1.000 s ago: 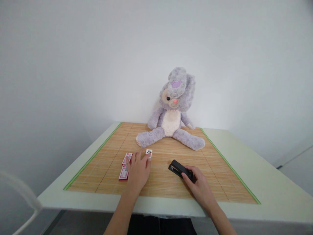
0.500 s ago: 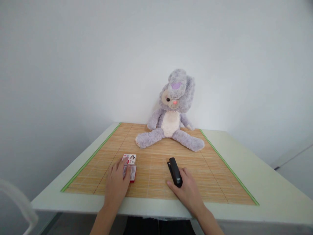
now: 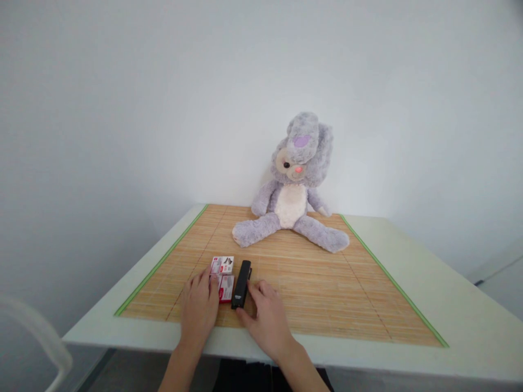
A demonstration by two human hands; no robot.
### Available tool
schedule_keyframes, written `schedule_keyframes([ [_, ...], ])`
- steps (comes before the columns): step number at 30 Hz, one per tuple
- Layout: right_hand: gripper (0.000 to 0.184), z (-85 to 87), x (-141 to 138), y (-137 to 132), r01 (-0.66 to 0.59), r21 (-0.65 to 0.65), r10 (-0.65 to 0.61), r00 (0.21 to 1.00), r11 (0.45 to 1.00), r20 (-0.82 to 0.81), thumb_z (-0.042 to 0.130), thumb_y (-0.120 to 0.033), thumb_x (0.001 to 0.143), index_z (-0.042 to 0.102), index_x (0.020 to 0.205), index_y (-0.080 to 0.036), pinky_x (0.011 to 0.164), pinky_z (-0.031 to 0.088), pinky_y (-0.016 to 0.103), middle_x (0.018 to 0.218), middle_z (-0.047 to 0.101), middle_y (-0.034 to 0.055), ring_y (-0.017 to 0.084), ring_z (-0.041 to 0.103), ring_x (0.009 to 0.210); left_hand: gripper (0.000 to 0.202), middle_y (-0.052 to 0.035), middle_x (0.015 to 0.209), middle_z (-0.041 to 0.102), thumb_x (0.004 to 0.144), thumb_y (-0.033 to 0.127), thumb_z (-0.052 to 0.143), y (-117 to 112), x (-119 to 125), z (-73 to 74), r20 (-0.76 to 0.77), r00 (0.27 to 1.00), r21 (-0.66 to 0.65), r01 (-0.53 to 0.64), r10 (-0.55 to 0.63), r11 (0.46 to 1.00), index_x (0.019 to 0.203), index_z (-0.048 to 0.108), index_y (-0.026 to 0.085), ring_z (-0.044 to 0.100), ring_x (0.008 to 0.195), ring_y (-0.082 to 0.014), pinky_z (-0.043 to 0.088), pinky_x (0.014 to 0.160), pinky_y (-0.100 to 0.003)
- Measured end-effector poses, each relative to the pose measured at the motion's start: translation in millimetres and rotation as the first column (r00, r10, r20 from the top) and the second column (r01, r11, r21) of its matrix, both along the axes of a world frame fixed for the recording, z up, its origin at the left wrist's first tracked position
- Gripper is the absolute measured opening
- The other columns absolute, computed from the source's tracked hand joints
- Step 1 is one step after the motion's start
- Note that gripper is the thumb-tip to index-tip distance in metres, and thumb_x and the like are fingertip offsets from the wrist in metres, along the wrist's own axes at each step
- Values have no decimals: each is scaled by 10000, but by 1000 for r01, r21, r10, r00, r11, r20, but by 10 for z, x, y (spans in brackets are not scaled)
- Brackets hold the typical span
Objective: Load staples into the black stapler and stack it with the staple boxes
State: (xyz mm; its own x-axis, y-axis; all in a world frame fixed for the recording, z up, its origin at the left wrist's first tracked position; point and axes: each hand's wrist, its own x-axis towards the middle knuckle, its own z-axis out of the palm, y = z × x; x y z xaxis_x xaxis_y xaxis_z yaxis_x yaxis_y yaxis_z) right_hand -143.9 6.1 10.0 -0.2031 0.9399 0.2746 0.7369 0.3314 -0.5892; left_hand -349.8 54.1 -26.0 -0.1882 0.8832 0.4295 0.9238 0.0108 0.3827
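Two small white and red boxes, the far box and the near box, lie one behind the other on the bamboo mat. My left hand lies flat at their left side, fingers stretched forward and touching the boxes' edges. Just right of the boxes is a black stapler, lengthwise to me. My right hand has its thumb at the stapler's near end and its fingertips along the right side, lightly gripping it. The palm stays off to the right.
A grey plush rabbit sits on the far part of the mat, against the white wall. The mat has green side edges and covers most of the white table. A blurred pale curved thing shows at the lower left.
My right hand has brought the stapler leftward, right up beside the boxes, and turned it. My left thumb has drawn back from over the boxes to their left edge. The view has shifted slightly.
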Motion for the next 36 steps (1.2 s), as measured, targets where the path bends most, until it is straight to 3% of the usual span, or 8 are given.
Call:
schedule_keyframes([
  [9,546,28,-242,145,-16,-7,16,999,1000,29,822,-426,810,654,1319,-322,889,477,357,1113,657,34,265,614,1050,472,-119,1215,652,1059,361,313,93,-94,23,-29,999,-9,-30,30,999,1326,656,176,597,1095,-266,469,998,-391],
  [22,618,26,-279,182,3,-2,-3,998,1000,67,822,-551,787,647,1350,-365,845,446,349,1036,649,23,254,617,990,453,-128,1205,660,1048,382,374,49,-83,12,-74,987,21,-143,144,990,1351,641,177,576,1093,-294,445,989,-424],
  [32,603,45,-304,160,9,3,-9,999,1000,51,820,-529,791,649,1348,-373,861,450,368,1049,650,34,268,616,1012,458,-132,1207,659,1040,396,385,37,-72,32,-61,985,15,-159,160,987,1364,630,183,569,1086,-304,444,956,-432],
  [36,762,45,-226,164,-54,-24,52,997,998,-57,835,-502,786,545,1473,-348,893,478,375,1086,668,36,259,624,1009,480,-144,1197,656,1039,428,374,36,-101,24,-15,987,23,-160,160,987,1339,644,168,572,1092,-309,442,978,-450],
])
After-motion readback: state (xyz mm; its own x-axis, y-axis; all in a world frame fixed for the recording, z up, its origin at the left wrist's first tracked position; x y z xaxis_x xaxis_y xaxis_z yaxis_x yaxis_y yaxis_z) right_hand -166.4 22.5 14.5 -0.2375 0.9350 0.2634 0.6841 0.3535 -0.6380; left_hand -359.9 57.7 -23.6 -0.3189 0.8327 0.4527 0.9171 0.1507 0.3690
